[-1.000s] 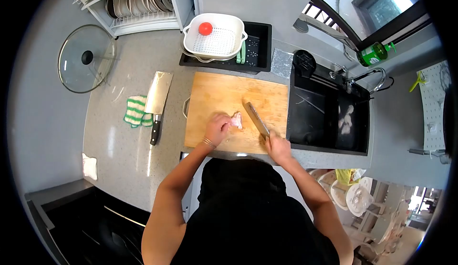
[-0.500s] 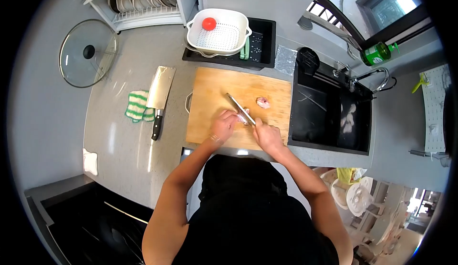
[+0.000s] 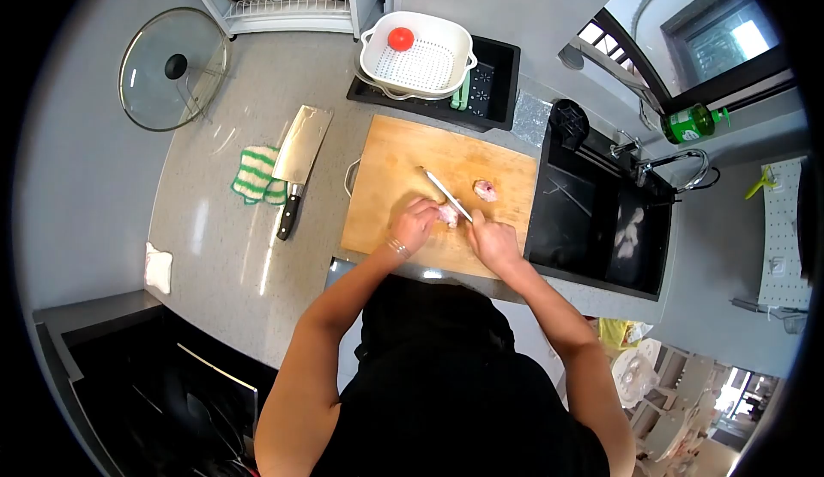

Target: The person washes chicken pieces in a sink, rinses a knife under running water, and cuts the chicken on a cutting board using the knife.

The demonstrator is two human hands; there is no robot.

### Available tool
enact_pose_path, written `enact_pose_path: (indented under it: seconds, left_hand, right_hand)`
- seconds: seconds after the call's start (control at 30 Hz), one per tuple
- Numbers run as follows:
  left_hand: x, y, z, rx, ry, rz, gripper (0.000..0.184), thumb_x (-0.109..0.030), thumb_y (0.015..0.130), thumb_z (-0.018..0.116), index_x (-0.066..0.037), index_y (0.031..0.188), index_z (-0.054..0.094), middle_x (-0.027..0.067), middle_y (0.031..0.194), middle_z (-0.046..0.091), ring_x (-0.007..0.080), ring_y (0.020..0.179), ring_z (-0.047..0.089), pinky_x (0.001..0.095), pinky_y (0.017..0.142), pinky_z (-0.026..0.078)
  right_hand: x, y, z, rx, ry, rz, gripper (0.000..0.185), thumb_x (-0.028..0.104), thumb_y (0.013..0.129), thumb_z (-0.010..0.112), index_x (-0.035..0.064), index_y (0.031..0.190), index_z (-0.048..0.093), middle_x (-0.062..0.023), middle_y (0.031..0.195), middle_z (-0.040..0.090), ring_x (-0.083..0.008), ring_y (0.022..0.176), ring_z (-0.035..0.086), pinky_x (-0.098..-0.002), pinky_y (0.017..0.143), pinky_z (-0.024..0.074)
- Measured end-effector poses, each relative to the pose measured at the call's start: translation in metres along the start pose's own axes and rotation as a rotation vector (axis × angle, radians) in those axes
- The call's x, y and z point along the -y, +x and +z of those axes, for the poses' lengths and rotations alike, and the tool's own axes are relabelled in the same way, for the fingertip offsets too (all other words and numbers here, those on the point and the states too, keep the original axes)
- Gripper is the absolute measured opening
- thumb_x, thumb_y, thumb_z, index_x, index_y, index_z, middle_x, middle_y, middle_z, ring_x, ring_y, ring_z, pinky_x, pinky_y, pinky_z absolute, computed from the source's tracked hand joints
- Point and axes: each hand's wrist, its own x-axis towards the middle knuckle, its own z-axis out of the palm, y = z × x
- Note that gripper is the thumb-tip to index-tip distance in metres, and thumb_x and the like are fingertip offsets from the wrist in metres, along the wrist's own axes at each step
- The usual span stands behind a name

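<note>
My right hand (image 3: pixel 495 243) is wrapped round the handle of a slim kitchen knife (image 3: pixel 446 192). Its blade slants up and to the left over a wooden cutting board (image 3: pixel 403 155). Just left of the blade lies a small piece of raw pink meat (image 3: pixel 449 213), partly covered by fingers. My left hand (image 3: pixel 414 224) has its fingers closed together on that piece. A second small chunk of raw meat (image 3: pixel 485 190) rests on the board, to the right of the knife and apart from both hands.
A cleaver (image 3: pixel 302 146) lies left of the board, partly over a green-striped cloth (image 3: pixel 256 175). Behind the board, a white colander (image 3: pixel 429 60) holds a red round item (image 3: pixel 401 39). The black sink (image 3: pixel 558 241) is at the right; a glass lid (image 3: pixel 142 73) stands far left.
The whole view has shifted, so the board appears farther right. More of the meat shows beside the blade, which now appears narrower. Both hands stay at the same piece.
</note>
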Motion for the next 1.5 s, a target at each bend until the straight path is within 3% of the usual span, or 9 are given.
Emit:
enact_pose_path:
  seconds: [0.3,0.47,0.57,0.6,0.7,0.8,1.03,1.3,1.5]
  left_hand:
    - [-0.001,0.0,0.002,-0.045,-0.048,-0.031,0.006,0.003,0.072,0.063,-0.001,0.077,0.064,0.0106,0.087,0.065,0.0289,0.084,0.061,0.0363,0.075,0.051]
    - [-0.002,0.001,0.0,-0.013,-0.04,-0.024,0.005,0.004,0.073,0.062,0.0,0.076,0.064,0.0112,0.087,0.064,0.0292,0.085,0.061,0.0369,0.076,0.05]
    - [0.0,0.001,0.001,-0.008,-0.055,-0.025,0.007,0.004,0.073,0.061,0.0,0.077,0.064,0.0112,0.087,0.064,0.0293,0.085,0.061,0.0369,0.077,0.05]
    - [0.001,0.004,0.0,-0.004,-0.051,-0.016,0.007,0.004,0.073,0.06,0.0,0.077,0.064,0.0112,0.088,0.065,0.0292,0.085,0.061,0.0369,0.077,0.05]
    - [-0.002,0.008,-0.003,0.01,-0.035,-0.003,0.008,0.004,0.072,0.06,0.0,0.078,0.065,0.0111,0.089,0.065,0.0289,0.084,0.061,0.0369,0.077,0.05]
    - [0.0,0.002,-0.003,0.04,-0.019,-0.009,0.009,0.004,0.072,0.06,0.0,0.078,0.065,0.0112,0.089,0.065,0.0285,0.084,0.061,0.0366,0.077,0.05]
    - [0.008,0.002,0.0,0.016,-0.066,-0.01,0.01,0.003,0.072,0.061,-0.001,0.08,0.066,0.0117,0.089,0.065,0.0277,0.084,0.061,0.0344,0.074,0.051]
    - [0.005,-0.002,0.005,-0.014,-0.073,-0.028,0.011,0.004,0.071,0.062,-0.002,0.079,0.066,0.0113,0.088,0.064,0.0282,0.086,0.061,0.0358,0.077,0.05]
    - [0.004,-0.006,0.003,0.035,-0.03,-0.05,0.01,0.003,0.07,0.062,-0.002,0.078,0.065,0.011,0.089,0.065,0.0291,0.086,0.061,0.0363,0.077,0.05]
  right_hand:
    - [-0.008,0.007,-0.012,-0.008,0.11,0.02,0.019,0.022,0.09,0.049,0.0041,0.094,0.048,-0.0198,0.061,0.06,-0.0392,0.057,0.06,-0.0505,0.055,0.0479]
    - [0.034,0.009,-0.085,-0.344,0.218,-0.047,0.023,0.022,0.091,0.052,-0.0002,0.092,0.048,-0.018,0.058,0.058,-0.0353,0.051,0.059,-0.0435,0.047,0.0458]
    - [0.026,0.002,-0.055,-0.332,0.139,-0.086,0.022,0.022,0.09,0.053,0.001,0.09,0.048,-0.0166,0.057,0.057,-0.0338,0.05,0.059,-0.0425,0.047,0.0458]
    - [0.018,0.001,-0.03,-0.184,0.048,-0.049,0.02,0.022,0.09,0.053,0.0022,0.089,0.048,-0.0168,0.058,0.058,-0.0341,0.051,0.059,-0.0439,0.048,0.0462]
    - [0.005,-0.003,0.004,-0.046,0.028,0.017,0.019,0.022,0.089,0.053,0.0032,0.089,0.049,-0.0176,0.059,0.06,-0.0342,0.053,0.06,-0.0461,0.049,0.0465]
    - [0.003,-0.001,0.006,-0.015,0.024,0.04,0.02,0.022,0.088,0.053,0.0025,0.09,0.05,-0.0189,0.061,0.06,-0.036,0.054,0.061,-0.0479,0.051,0.0471]
    - [-0.034,0.005,0.012,0.106,0.493,0.128,0.026,0.026,0.092,0.05,-0.0007,0.093,0.049,-0.0265,0.074,0.059,-0.0449,0.074,0.057,-0.0504,0.063,0.0435]
    - [0.011,-0.002,-0.035,-0.009,0.15,0.092,0.022,0.023,0.091,0.05,0.0019,0.094,0.047,-0.0207,0.064,0.06,-0.0398,0.06,0.06,-0.0491,0.057,0.047]
    - [-0.008,-0.003,-0.007,0.037,0.024,-0.035,0.018,0.021,0.089,0.051,0.0041,0.092,0.047,-0.0196,0.062,0.06,-0.0385,0.058,0.06,-0.0487,0.054,0.0472]
